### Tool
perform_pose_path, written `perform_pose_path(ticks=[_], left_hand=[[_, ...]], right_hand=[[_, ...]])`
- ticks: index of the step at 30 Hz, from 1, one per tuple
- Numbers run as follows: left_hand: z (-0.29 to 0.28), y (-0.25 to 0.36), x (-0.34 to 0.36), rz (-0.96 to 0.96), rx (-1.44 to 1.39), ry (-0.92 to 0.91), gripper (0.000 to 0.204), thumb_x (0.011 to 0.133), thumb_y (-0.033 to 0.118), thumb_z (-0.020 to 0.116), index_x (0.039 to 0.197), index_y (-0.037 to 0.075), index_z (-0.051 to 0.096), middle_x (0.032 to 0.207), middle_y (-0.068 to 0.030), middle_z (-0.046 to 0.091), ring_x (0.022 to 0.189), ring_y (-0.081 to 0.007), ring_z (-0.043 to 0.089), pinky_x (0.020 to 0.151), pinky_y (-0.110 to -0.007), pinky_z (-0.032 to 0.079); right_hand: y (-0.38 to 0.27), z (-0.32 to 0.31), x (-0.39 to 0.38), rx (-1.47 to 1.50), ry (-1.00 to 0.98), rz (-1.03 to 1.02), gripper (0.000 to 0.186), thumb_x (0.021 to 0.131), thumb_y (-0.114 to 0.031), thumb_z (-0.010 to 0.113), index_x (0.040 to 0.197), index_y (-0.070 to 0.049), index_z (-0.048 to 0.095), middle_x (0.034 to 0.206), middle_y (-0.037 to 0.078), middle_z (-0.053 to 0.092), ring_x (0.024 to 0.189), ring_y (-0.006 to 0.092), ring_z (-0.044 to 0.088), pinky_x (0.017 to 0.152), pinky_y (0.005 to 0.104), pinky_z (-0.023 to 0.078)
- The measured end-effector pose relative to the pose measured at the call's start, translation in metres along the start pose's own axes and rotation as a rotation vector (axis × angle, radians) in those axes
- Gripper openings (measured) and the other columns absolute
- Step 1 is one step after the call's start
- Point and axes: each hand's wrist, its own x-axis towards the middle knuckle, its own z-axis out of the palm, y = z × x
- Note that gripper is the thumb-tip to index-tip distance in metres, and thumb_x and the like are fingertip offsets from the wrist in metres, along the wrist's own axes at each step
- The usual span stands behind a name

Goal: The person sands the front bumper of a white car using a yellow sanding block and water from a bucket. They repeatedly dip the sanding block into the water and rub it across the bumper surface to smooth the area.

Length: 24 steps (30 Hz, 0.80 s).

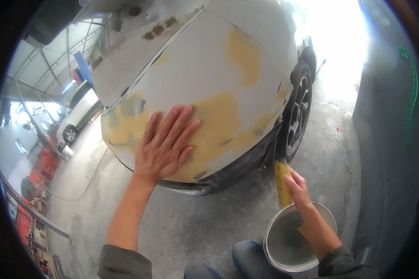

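Note:
A car body panel [191, 79] in pale grey, with patches of yellow filler, bulges in front of me. My left hand [165, 144] lies flat on its lower yellow patch, fingers stretched out and a little apart. To the right, my right hand [297, 186] grips a long yellow strip [282, 183], which looks like sandpaper, above the far rim of a bucket [268, 242]. Greyish liquid seems to fill the bucket, and another yellow piece [303, 230] shows inside it, partly hidden by my right forearm.
A wheel [299, 111] with a black tyre stands at the panel's right. Dark trim [237, 174] runs under the panel. My knees [249, 258] are close to the bucket. Farther left are a parked white car [81, 111], red equipment [46, 162] and a hose [79, 197] on the concrete floor.

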Motion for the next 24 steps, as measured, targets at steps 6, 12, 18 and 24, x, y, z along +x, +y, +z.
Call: perform_pose_path(ticks=[6,12,18,24], left_hand=[[0.005,0.009,0.009,-0.041,-0.089,0.083,0.057,0.102,0.032,0.052,0.156,0.017,0.049,0.167,-0.0012,0.039,0.156,-0.0198,0.032,0.129,-0.045,0.021],[0.007,0.002,0.003,0.018,-0.098,0.125,0.054,0.101,0.027,0.055,0.154,0.014,0.052,0.164,-0.0022,0.044,0.154,-0.0214,0.035,0.128,-0.046,0.022],[-0.025,-0.059,0.022,0.414,-0.233,-0.083,0.043,0.097,0.022,0.062,0.138,0.011,0.067,0.156,-0.0059,0.054,0.151,-0.0237,0.042,0.126,-0.049,0.028],[-0.057,-0.163,0.179,0.880,-0.361,-0.271,0.047,0.092,0.025,0.069,0.138,0.015,0.066,0.160,-0.0042,0.049,0.153,-0.0206,0.037,0.126,-0.053,0.027]], right_hand=[[0.055,-0.122,-0.146,-0.166,0.079,0.867,0.057,0.090,-0.034,0.073,0.134,0.002,0.065,0.115,0.013,0.072,0.101,0.0251,0.070,0.085,0.0386,0.056],[0.137,-0.107,-0.176,-1.193,-0.094,0.789,0.057,0.086,-0.046,0.073,0.126,-0.006,0.074,0.123,0.018,0.073,0.110,0.0346,0.070,0.095,0.0413,0.055],[0.094,-0.034,-0.158,-0.493,0.456,0.933,0.052,0.089,-0.041,0.071,0.125,-0.005,0.074,0.112,0.016,0.078,0.100,0.0244,0.074,0.091,0.0372,0.056],[-0.036,0.074,-0.104,-0.013,0.854,0.491,0.052,0.095,-0.041,0.074,0.132,-0.004,0.070,0.115,0.012,0.077,0.101,0.0164,0.072,0.090,0.0322,0.055]])
